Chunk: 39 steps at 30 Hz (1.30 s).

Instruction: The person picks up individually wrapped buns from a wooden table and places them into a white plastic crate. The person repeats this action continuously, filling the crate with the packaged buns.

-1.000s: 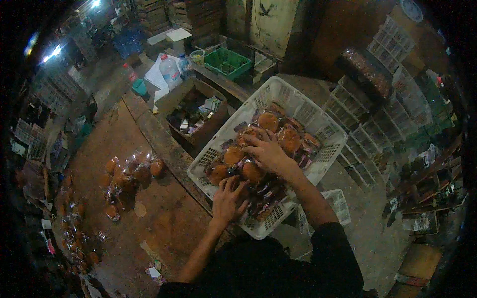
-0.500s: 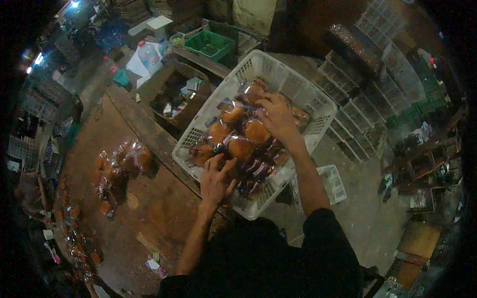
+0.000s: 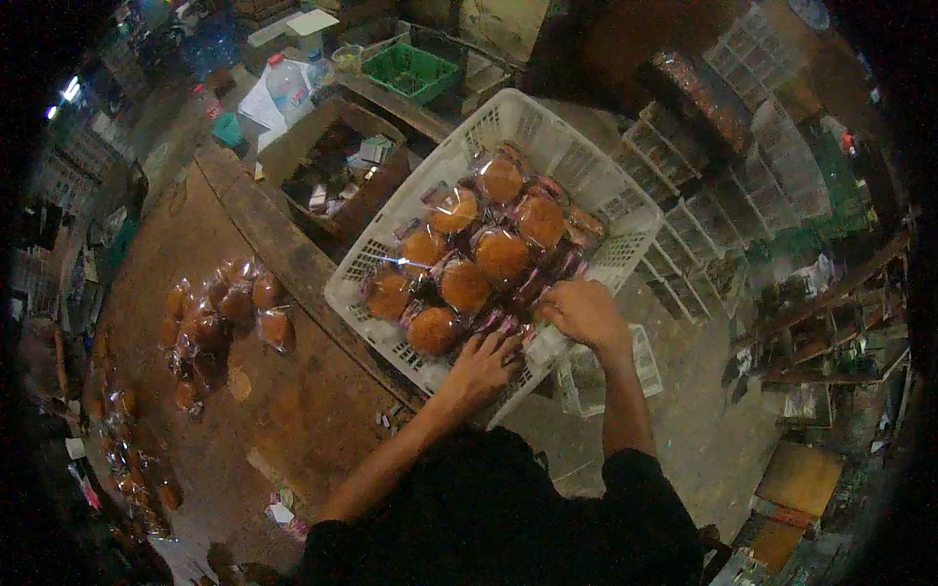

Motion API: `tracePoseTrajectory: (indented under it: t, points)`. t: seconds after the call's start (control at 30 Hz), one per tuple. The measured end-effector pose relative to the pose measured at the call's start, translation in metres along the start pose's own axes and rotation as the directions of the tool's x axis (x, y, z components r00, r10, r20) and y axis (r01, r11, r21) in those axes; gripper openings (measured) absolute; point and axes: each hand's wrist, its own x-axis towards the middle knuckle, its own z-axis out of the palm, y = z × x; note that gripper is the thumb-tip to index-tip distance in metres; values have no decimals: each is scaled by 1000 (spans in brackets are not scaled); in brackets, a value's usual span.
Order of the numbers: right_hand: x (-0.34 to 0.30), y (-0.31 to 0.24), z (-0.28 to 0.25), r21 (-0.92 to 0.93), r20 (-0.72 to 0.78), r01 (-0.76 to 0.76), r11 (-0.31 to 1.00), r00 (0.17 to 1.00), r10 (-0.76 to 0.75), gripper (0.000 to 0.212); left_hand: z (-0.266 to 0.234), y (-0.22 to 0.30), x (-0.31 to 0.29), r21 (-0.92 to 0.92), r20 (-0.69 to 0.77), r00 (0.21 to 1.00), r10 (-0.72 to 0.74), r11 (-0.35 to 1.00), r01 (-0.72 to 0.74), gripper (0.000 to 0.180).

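Observation:
A white plastic crate point(image 3: 344, 293) stands in front of me, with round brown buns point(image 3: 501, 256) in clear wrappers lying in rows. Between and beneath them show darker purple packages point(image 3: 498, 320). My left hand point(image 3: 479, 373) rests at the crate's near side, fingers stretched over the packages just right of the nearest bun point(image 3: 433, 330). Close to the crate's right near wall is my right hand point(image 3: 592, 317). Its fingers are bent together against the dark packages; whatever they grip is hidden.
On the brown table point(image 3: 322, 420) at left lies a cluster of wrapped buns point(image 3: 234, 303). An open cardboard box point(image 3: 283, 176), a green basket point(image 3: 410, 73) and a plastic bottle point(image 3: 284, 86) stand behind. Another white crate point(image 3: 640, 366) sits on the floor, right; racks point(image 3: 723, 230) stand beyond.
My right hand has moved from the far buns toward the near right side. The left hand has shifted right, and a bun now shows at the near left where it was.

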Motion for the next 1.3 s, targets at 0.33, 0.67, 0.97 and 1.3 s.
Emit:
tracePoseTrajectory:
  t: [0.33,0.67,0.97,1.3]
  points:
    - [5,-16,3,314,-654,51,948,736,177,21,-6,7,8,-78,-10,982,-188,979,186,25]
    - [24,54,-43,424,-587,-96,900,728,354,24,-80,-6,-60,-564,-283,908,-309,819,103,35]
    - [43,59,-4,-105,-661,-389,915,715,228,45,-82,-4,-167,-540,-319,657,-682,701,466,18]
    - [-29,-70,26,446,-368,134,885,929,45,28,7,-13,-280,-497,-344,430,-834,551,670,23]
